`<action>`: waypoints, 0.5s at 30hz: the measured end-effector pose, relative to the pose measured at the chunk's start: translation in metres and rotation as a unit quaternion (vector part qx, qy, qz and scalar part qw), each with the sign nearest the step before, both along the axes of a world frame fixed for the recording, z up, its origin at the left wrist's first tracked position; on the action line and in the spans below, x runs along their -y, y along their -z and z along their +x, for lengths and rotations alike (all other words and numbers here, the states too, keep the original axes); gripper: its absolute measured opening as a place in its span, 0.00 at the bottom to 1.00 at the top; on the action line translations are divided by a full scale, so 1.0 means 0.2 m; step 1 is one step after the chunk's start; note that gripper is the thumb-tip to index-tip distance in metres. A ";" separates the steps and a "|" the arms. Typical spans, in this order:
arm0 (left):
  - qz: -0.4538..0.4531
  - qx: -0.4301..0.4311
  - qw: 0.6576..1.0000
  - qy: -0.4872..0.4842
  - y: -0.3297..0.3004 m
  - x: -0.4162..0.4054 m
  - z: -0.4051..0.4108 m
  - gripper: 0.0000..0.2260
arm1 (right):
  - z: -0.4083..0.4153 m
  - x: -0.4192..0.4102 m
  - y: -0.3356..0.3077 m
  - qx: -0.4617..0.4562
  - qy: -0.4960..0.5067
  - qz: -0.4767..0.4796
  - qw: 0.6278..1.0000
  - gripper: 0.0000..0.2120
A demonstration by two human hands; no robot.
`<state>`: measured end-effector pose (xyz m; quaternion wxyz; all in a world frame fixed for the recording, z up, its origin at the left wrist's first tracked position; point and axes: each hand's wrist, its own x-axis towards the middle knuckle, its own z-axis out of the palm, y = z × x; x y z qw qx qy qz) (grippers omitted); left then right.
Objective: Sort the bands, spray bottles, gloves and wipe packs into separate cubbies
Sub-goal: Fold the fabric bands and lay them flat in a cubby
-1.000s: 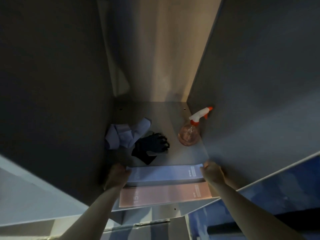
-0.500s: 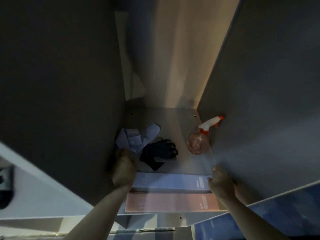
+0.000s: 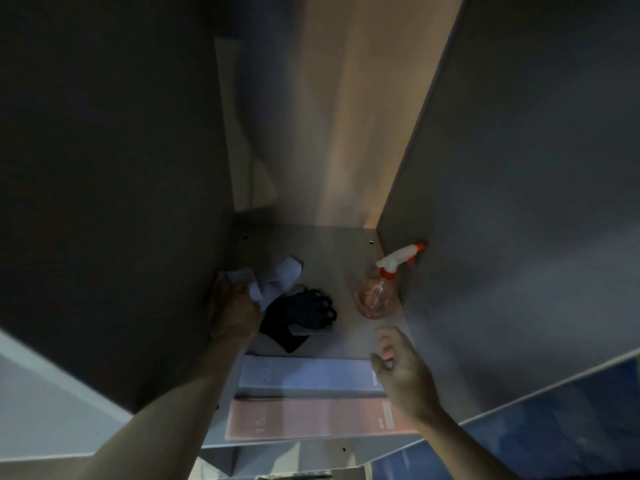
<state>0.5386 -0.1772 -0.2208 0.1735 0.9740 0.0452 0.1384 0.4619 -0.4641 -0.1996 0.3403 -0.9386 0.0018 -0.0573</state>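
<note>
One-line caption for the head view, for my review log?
Inside a cubby, the left hand grips a pale glove while the right hand hovers open above a purple band, near a spray bottle.

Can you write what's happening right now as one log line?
left hand grips pale glove | right hand open above blue band | spray bottle upright

Cubby (image 3: 339,251), grey floor, dim light. Left hand (image 3: 233,311) on pale lavender glove (image 3: 273,280) at left wall; grip unclear. Black glove (image 3: 301,315) just beside it. Pink spray bottle (image 3: 377,296), white-and-orange trigger, upright against right wall. Right hand (image 3: 403,372), fingers loosely curled, over lavender band (image 3: 308,375). Pink band (image 3: 311,419) at front edge.
</note>
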 end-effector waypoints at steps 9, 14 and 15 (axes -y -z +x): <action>-0.246 0.114 0.953 -0.137 -0.38 0.08 0.02 0.15 | -0.05 -0.06 -0.08 -0.058 -0.020 0.053 0.997 0.14; -0.354 0.192 0.912 -0.077 -0.62 0.16 -0.13 0.15 | -0.04 -0.18 -0.20 -0.047 -0.046 0.137 0.988 0.15; -0.374 0.189 0.906 -0.062 -0.66 0.19 -0.17 0.15 | -0.03 -0.22 -0.25 -0.038 -0.055 0.168 0.983 0.15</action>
